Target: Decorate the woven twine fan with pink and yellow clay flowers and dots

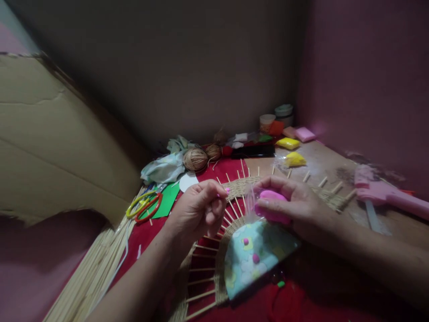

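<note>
My left hand (204, 205) pinches a small bit of pink clay (227, 191) between thumb and fingertips. In my right hand (291, 199) is a lump of bright pink clay (273, 206) in a clear plastic wrapper (250, 201). Below both hands lies a fan-shaped piece of sticks and woven twine (219, 268). Its half-round centre is covered in flowered light-blue fabric (239, 279). Two small pink clay balls (256, 258) sit on that fabric. A tiny green piece (280, 284) lies beside its lower edge.
Scissors (147, 208) lie on green paper (169, 203) at left, near bundled sticks (90, 264). Twine balls (195, 159), fabric scraps (164, 167) and yellow clay packs (288, 143) line the back. A pink glue gun (385, 192) is at right. Cardboard (67, 147) stands at left.
</note>
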Demonstrator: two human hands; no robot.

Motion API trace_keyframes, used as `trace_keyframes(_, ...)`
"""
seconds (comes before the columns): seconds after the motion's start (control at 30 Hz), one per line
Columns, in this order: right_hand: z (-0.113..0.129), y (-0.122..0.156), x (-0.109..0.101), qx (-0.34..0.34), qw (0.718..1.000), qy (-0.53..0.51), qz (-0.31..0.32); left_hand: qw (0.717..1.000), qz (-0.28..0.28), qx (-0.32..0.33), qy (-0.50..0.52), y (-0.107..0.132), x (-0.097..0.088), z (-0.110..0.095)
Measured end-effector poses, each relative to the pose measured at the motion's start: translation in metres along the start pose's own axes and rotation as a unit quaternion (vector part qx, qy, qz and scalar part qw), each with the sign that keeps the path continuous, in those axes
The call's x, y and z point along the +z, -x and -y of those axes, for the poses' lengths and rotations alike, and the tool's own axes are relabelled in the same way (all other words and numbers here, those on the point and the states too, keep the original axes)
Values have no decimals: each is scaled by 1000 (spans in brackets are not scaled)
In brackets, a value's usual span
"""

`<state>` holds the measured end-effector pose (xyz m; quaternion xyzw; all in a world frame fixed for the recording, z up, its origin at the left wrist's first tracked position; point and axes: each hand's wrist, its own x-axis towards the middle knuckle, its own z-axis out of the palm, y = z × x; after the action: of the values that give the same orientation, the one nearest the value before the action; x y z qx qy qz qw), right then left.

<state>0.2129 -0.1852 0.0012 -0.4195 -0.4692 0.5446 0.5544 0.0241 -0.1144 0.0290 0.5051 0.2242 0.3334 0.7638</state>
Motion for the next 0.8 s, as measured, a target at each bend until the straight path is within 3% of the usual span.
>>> trace_keyframes(0.2,1,1,0,2,1000,-14,-1,1000,15,-21,18,-4,-4,-2)
trace_keyframes(0.5,-2,-1,-1,-5,1000,-23,-2,995,89,-6,40,-5,-5,-3)
trace_keyframes(0.8,-2,-1,-1,-15,1000,-22,-7,997,71,-24,23,-3,-8,0)
